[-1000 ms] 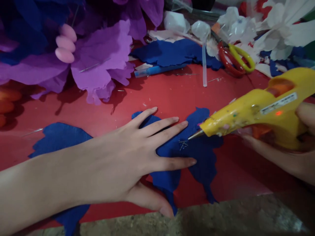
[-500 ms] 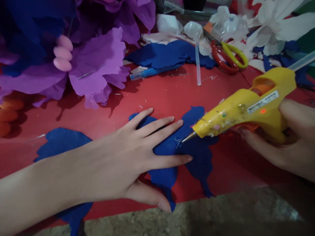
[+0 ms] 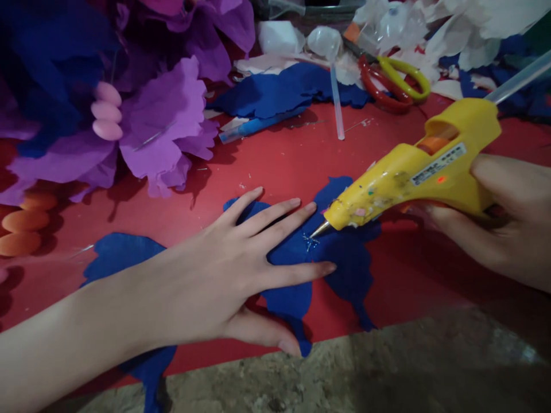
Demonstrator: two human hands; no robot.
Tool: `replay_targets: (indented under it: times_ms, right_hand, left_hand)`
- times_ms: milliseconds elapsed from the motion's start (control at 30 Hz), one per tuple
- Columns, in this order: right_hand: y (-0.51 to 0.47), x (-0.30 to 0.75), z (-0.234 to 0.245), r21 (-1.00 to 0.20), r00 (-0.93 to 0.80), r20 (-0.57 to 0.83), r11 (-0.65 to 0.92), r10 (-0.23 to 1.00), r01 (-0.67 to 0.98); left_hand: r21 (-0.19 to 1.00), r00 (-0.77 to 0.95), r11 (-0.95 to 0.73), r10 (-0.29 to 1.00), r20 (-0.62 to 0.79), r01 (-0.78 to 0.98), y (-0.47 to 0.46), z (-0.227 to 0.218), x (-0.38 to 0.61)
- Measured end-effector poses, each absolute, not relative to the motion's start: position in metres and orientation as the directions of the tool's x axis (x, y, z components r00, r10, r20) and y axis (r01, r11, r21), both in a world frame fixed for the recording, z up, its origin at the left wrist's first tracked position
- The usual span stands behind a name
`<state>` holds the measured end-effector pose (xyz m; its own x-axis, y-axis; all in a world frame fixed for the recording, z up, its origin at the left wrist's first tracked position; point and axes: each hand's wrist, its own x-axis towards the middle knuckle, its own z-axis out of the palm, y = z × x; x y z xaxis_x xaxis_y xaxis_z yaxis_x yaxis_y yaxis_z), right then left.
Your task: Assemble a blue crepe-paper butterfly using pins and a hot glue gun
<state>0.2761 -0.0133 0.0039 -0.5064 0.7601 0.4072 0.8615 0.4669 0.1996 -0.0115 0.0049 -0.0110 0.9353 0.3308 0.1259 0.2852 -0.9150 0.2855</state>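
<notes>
With fingers spread, my left hand (image 3: 241, 258) lies flat on a blue crepe-paper butterfly shape (image 3: 350, 269), which rests on a red sheet (image 3: 413, 275). My right hand (image 3: 512, 223) is wrapped round a yellow hot glue gun (image 3: 387, 178) with a clear glue stick out of its back. The metal nozzle touches or nearly touches a patch of clear glue strands (image 3: 310, 241) on the blue paper, between my left index finger and the finger beside it. Partly hidden under my left forearm is another blue paper cutout (image 3: 124, 252).
Purple paper flowers (image 3: 167, 132) with pink oval beads (image 3: 107, 112) stand at the back left. Orange beads (image 3: 26, 229) sit at the left edge. Behind lie a blue pen (image 3: 262, 126), a glue stick (image 3: 337, 103), scissors (image 3: 387, 80) and white paper petals (image 3: 469, 34).
The glue gun has shifted slightly left and up in the view, its nozzle staying by the glue patch. My left hand remains spread on the blue paper. The camera view has shifted a little.
</notes>
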Motion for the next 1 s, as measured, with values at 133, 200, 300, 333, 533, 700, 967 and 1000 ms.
replay_targets:
  times_ms: [133,200,300,333,533,700,967,1000]
  right_hand:
    - [-0.012,0.275,0.003,0.191,-0.512,0.4,0.477,0.76,0.858]
    - [-0.011,0.276,0.003,0.187,-0.503,0.411,0.471,0.76,0.862]
    - [-0.011,0.28,0.004,0.178,-0.472,0.407,0.439,0.782,0.881]
    - [-0.011,0.282,0.004,0.172,-0.464,0.406,0.433,0.787,0.885]
    - [-0.012,0.283,0.004,0.125,-0.416,0.402,0.401,0.816,0.908]
    - [-0.014,0.274,0.003,0.141,-0.436,0.39,0.415,0.811,0.899]
    - [-0.012,0.285,0.007,0.145,-0.439,0.382,0.416,0.813,0.898]
    - [-0.012,0.285,0.007,0.141,-0.441,0.382,0.42,0.812,0.897]
  left_hand:
    - [0.296,0.934,-0.908,0.341,0.107,0.297,0.004,-0.011,-0.013]
    - [0.3,0.931,-0.902,0.352,0.098,0.31,0.004,-0.012,-0.013]
    - [0.295,0.931,-0.903,0.353,0.093,0.313,0.004,-0.012,-0.013]
    - [0.292,0.931,-0.904,0.353,0.092,0.314,0.004,-0.011,-0.012]
    - [0.263,0.939,-0.921,0.326,0.112,0.289,0.005,-0.01,-0.011]
    - [0.273,0.934,-0.919,0.33,0.136,0.285,0.005,-0.01,-0.011]
    - [0.269,0.937,-0.912,0.34,0.078,0.309,0.005,-0.008,-0.013]
    - [0.273,0.935,-0.911,0.343,0.088,0.309,0.004,-0.008,-0.012]
